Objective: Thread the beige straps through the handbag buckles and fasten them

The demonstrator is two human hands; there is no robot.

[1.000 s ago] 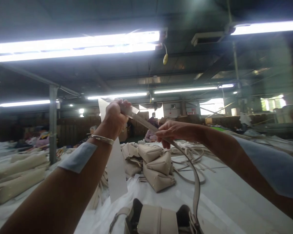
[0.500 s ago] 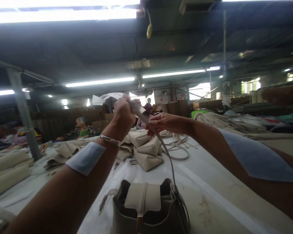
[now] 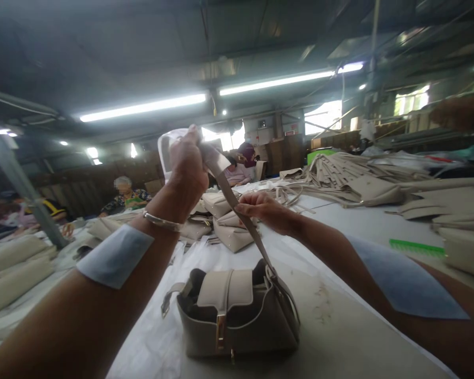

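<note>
A grey-beige handbag (image 3: 256,337) stands upright on the table in front of me, its flap lying across the top with a gold clasp. From its right side a long bag strap (image 3: 227,192) runs up, taut, to my left hand (image 3: 189,160). That hand is raised and closed around the strap's upper part, where white sheet wrapping (image 3: 164,152) shows beside the fingers. Lower down, my right hand (image 3: 263,208) pinches the strap's edge between thumb and fingers. On the bag's left hangs a short buckle tab (image 3: 168,300).
Behind the bag lie several beige bags (image 3: 231,231) in a pile. Further right are heaped straps (image 3: 332,171), flat beige pieces (image 3: 450,202) and a green comb-like strip (image 3: 416,247). White plastic sheeting (image 3: 150,326) covers the table's left part. Several people sit beyond the table.
My view has tilted down, showing more of the bag. The strap now stands straighter and tauter, turned with its flat side toward me; my right hand has come lower along it.
</note>
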